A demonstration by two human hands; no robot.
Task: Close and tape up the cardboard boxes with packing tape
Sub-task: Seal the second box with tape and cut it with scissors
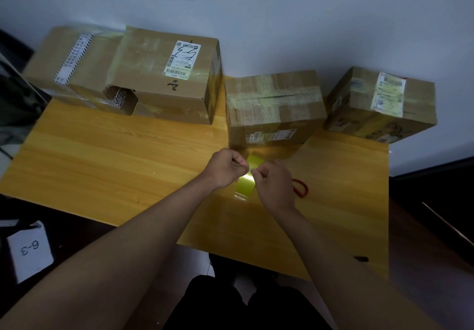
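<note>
Yellowish translucent packing tape (pixel 250 175) runs as a short strip between our two hands, just in front of the middle box (pixel 274 106). Our left hand (pixel 225 166) pinches the strip between thumb and curled fingers at its left edge; our right hand (pixel 272 183) pinches it from the opposite side, fingers curled likewise. We cannot tell whether the strip's far end already touches the box's front face, nor whether a roll is attached; none is visible.

We judge the step in hand to be tearing or freeing a length of tape for that box, whose top seam already carries tape. To do it well, we should keep the strip taut and flat between the pinches, adhesive side away from the fingertips, so it does not fold onto itself.

Beyond the fingers, the middle box stands close, leaving little room forward. To the left of the fingers the wooden table (pixel 115 155) offers open surface; the large box (pixel 166 78) and the flatter box (pixel 77 65) sit farther back on that side. Just right of the right fingers lies a red-handled tool (pixel 301 188), near enough to snag. A fourth box (pixel 382 104) stands well apart to the right, by the table's edge.
</note>
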